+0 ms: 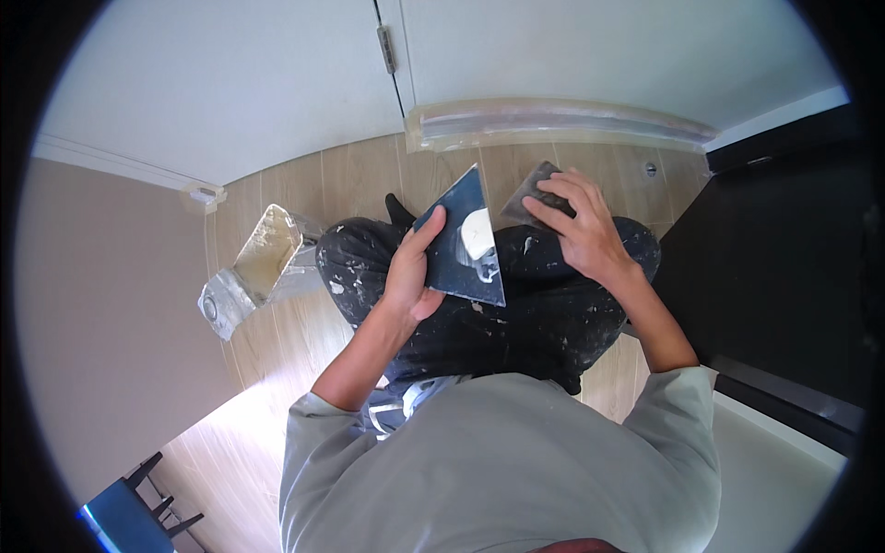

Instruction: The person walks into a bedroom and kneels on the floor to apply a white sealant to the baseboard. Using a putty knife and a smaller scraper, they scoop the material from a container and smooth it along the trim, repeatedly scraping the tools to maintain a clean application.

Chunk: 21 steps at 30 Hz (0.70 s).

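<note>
Over the lap, a board of white paste in the left hand (411, 275), a flat blade in the right hand (591, 238).
Both bare forearms reach forward above spotted dark trousers (553, 300). The left hand grips the dark blue board (448, 262) by its left side, thumb along the face, remaining fingers mostly hidden beneath; the board sits between the knees, long axis running away from the body, its sharp far corner pointing forward, the white paste (477, 234) near its right edge. The right hand, bent inward at the wrist, holds the grey blade (536, 187) with fingers spread over its face; its free edge, slanting from far right to near left, faces the board, just apart. Beyond the knees, a taped strip (562, 122) lines the foot of the white wall (599, 55).
</note>
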Each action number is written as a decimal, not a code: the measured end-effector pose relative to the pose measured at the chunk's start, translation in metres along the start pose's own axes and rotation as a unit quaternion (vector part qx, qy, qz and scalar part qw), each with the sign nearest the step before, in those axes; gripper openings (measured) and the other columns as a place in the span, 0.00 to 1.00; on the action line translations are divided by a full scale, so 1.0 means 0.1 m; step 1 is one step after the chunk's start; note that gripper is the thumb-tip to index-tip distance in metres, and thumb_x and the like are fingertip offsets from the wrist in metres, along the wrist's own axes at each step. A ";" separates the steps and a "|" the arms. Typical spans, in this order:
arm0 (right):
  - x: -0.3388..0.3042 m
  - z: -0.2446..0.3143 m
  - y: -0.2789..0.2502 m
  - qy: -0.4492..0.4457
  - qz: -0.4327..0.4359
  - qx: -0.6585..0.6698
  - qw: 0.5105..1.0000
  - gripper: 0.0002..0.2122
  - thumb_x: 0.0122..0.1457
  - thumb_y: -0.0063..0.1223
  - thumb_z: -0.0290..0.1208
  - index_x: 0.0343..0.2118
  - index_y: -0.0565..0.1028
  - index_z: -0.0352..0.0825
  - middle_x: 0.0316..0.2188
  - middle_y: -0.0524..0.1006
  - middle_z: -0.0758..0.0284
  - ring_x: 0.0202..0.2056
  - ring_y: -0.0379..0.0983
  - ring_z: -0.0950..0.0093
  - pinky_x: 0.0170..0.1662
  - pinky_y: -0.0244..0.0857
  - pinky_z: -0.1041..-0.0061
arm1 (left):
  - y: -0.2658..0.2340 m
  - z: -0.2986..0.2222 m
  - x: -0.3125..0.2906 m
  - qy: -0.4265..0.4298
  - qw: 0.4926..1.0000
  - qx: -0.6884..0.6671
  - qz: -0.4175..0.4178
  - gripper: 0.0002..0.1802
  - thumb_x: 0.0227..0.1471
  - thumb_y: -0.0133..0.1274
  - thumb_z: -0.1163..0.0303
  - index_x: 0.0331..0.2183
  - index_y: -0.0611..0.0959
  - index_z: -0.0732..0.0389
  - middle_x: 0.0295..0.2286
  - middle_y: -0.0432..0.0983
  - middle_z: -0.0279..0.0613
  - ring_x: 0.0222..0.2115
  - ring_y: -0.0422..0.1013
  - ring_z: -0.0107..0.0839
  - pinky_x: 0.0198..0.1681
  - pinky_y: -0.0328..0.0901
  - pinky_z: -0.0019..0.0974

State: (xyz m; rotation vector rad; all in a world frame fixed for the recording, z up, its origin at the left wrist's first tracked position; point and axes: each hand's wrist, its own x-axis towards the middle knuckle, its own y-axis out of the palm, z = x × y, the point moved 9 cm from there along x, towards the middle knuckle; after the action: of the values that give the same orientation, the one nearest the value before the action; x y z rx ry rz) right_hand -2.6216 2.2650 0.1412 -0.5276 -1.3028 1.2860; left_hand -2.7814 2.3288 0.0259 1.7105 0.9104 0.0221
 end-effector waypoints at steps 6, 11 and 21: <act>-0.20 -0.45 -0.16 0.183 -0.047 0.067 0.980 0.31 0.43 0.50 0.08 0.53 0.75 0.42 0.49 0.70 0.60 0.53 0.65 0.58 0.58 0.59 0.64 | -0.27 -0.43 -0.10 0.107 0.993 -0.039 -0.028 0.20 0.61 0.51 0.57 0.48 0.78 0.62 0.40 0.79 0.40 0.40 0.77 0.34 0.45 0.71 0.38; -0.39 -0.89 -0.37 0.278 -0.140 0.188 0.932 0.19 0.65 0.48 0.30 0.58 0.68 0.32 0.52 0.72 0.60 0.55 0.66 0.69 0.60 0.55 0.73 | -0.62 -0.73 -0.33 0.175 0.981 -0.069 -0.051 0.18 0.62 0.49 0.58 0.46 0.78 0.62 0.38 0.80 0.42 0.37 0.77 0.34 0.43 0.73 0.39; -0.93 -1.21 -0.43 0.386 -0.220 0.487 0.752 0.22 0.64 0.52 0.35 0.56 0.67 0.28 0.52 0.73 0.63 0.54 0.67 0.74 0.60 0.56 0.71 | -0.94 -0.55 -0.80 0.214 0.971 -0.049 -0.098 0.20 0.62 0.50 0.54 0.47 0.77 0.59 0.40 0.79 0.39 0.40 0.77 0.33 0.45 0.72 0.39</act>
State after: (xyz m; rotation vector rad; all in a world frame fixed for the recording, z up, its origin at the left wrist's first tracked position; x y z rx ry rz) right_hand -2.4755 2.2128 0.1083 0.0471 0.0477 0.9803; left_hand -2.9147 2.3331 0.0014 1.5422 1.3716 0.3100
